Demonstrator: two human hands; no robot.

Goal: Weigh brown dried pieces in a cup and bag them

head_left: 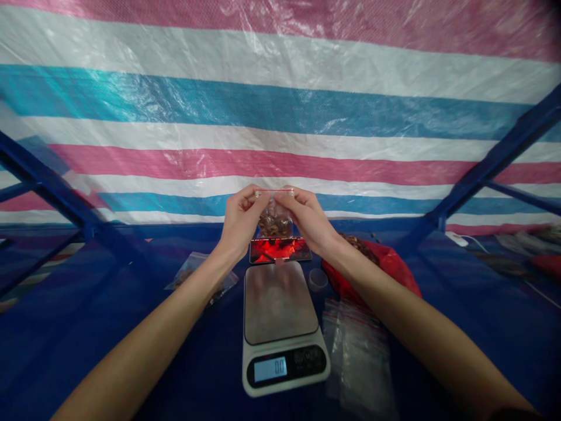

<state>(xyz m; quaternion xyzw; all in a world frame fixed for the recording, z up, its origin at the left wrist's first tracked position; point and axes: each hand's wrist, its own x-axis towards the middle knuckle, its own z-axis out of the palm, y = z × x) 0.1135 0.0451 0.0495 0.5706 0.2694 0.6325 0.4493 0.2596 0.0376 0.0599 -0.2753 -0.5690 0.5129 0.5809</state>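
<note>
I hold a small clear zip bag (274, 217) with brown pieces in it up in front of me. My left hand (241, 219) pinches the bag's top left edge and my right hand (307, 217) pinches its top right edge, along the red zip strip. The bag hangs above the far end of a white kitchen scale (280, 327) with a bare steel plate and a lit display. A phone (280, 249) with a red glowing screen stands propped just behind the scale.
A red bag of brown pieces (385, 266) lies right of the scale, with a small clear cup (318, 279) beside it. Empty zip bags (359, 351) are stacked at the right, a filled one (193, 275) at the left. Blue frame bars (48, 187) slope on both sides.
</note>
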